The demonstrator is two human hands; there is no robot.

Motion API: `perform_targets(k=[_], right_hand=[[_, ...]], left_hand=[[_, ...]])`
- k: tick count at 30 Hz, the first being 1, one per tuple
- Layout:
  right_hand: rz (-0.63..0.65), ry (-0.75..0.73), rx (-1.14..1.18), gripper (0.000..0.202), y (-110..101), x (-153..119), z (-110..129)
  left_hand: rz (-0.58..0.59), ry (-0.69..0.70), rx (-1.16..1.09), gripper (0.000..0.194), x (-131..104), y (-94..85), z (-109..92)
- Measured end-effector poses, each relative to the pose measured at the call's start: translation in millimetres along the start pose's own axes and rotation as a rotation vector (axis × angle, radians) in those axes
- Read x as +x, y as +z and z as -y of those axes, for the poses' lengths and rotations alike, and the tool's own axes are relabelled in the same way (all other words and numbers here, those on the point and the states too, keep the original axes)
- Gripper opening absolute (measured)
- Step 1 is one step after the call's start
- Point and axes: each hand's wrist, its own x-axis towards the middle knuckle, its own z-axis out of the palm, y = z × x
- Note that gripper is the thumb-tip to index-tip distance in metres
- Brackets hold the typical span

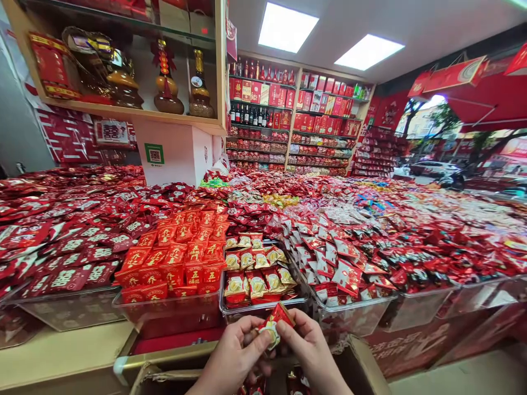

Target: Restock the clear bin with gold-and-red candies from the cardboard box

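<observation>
Between the fingers of my left hand [242,348] and my right hand [307,340] is a small red and gold candy packet [275,325] with a pale yellow picture on it. Both hands are closed on it, thumbs on its face. Below them stands an open cardboard box [366,367] with more red packets [298,381] inside, partly hidden by my wrists. Just beyond my hands, a clear plastic bin [263,305] holds rows of packets [259,274] that look like the one I hold.
To the left is a bin of orange-red packets [177,258]; to the right, one of red and white packets [341,258]. Many more heaped bins spread behind. A white pillar [173,159] and a bottle cabinet [144,112] stand at left. Stocked shelves [263,118] line the back.
</observation>
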Motion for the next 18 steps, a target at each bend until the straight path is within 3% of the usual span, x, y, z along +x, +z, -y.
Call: perform_targets(k=[3,8,12,16,18], right_hand=[[-0.001,-0.042,-0.027,0.022,0,-1,-6],[-0.021,-0.066,0.013,0.026,11,-6,-10],[-0.177,-0.171,-0.166,0.024,15,1,19],[-0.232,-0.408,-0.529,0.021,12,58,79],[-0.337,-0.381,-0.942,0.030,9,104,102]], left_hand=[[-0.063,0.037,0.041,0.037,-2,-0.3,-2],[-0.121,0.089,-0.079,0.040,-3,1.1,-3],[-0.186,0.081,-0.149,0.049,0,-0.5,2],[-0.139,0.104,-0.028,0.041,4,-0.1,17],[-0.103,0.113,0.068,0.034,6,0.7,26]])
